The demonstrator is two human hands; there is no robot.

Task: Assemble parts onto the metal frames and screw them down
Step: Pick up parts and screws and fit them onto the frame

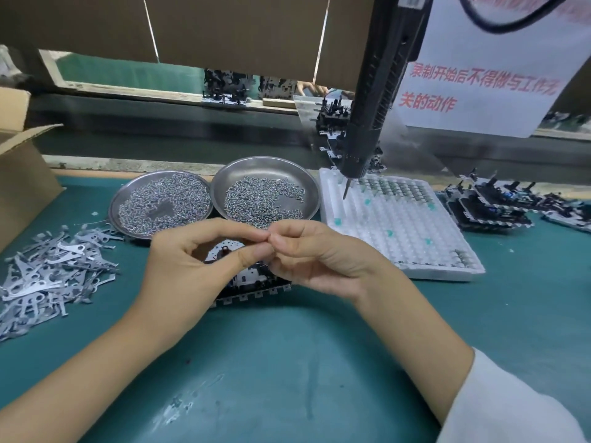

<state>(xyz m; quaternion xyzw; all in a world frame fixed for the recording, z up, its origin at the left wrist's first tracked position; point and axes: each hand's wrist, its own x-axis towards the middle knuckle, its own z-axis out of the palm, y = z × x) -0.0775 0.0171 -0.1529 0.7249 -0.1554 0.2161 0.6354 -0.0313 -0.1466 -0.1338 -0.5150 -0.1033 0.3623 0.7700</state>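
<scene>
A metal frame (252, 287) with black parts lies on the green mat, mostly hidden under my hands. My left hand (188, 263) and my right hand (316, 257) meet just above it, fingertips pinched together; whatever small thing they hold is too small to make out. Two round steel dishes hold small screws, the left dish (121, 203) and the right dish (307, 183), just behind my hands. A black electric screwdriver (367, 123) hangs above the white tray (441, 270), tip pointing down.
A heap of flat grey metal levers (54, 266) lies at the left. A cardboard box (22, 174) stands at the far left. Stacks of assembled frames (492, 203) sit at the right, more behind (332, 123) the screwdriver. A conveyor runs along the back.
</scene>
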